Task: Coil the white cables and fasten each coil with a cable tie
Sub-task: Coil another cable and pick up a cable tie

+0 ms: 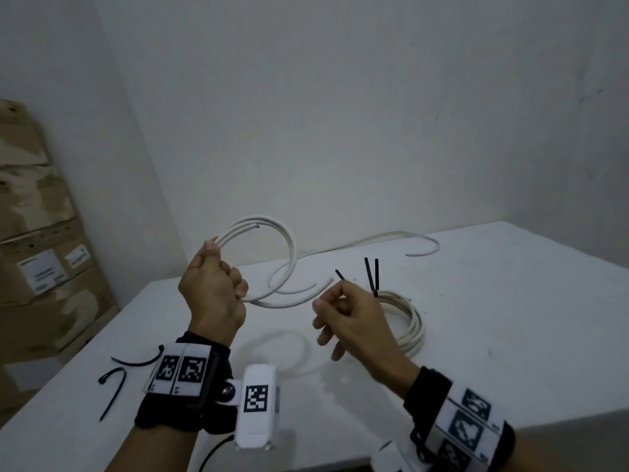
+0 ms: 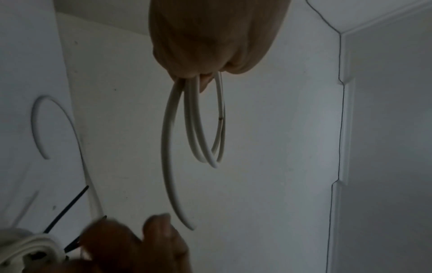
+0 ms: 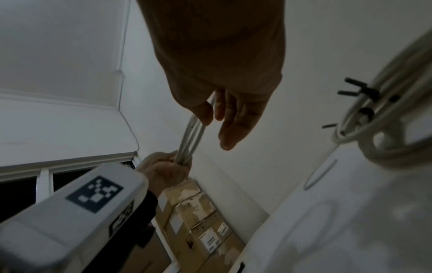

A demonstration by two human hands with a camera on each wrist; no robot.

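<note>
1. The left hand (image 1: 213, 291) is raised above the white table (image 1: 493, 335), its fingers curled tightly round a coil of white cable (image 1: 272, 264) — several loops gathered in the fist, with loose ends curving out to the right.
2. In the left wrist view the same coil (image 2: 198, 125) hangs from the closed fingers, one longer strand sweeping down toward the right hand.
3. The right hand (image 1: 350, 318) is just beside the coil's free ends, thumb and forefinger pinched on a thin black cable tie (image 1: 339, 274) whose tip pokes up above the fingers; the other fingers hang loosely curled.
4. Behind the right hand a finished coil (image 1: 410, 327) lies flat on the table, bound by a black tie with two tails sticking up (image 1: 371, 275).
5. In the right wrist view that bound coil (image 3: 385, 118) sits at the right edge — more than one black tie shows on it.
6. Another white cable (image 1: 391, 240) lies uncoiled along the far edge of the table.
7. Two spare black ties (image 1: 119, 376) lie near the table's left edge, beside the left wrist.
8. Cardboard boxes (image 1: 37, 253) are stacked against the wall on the left.
</note>
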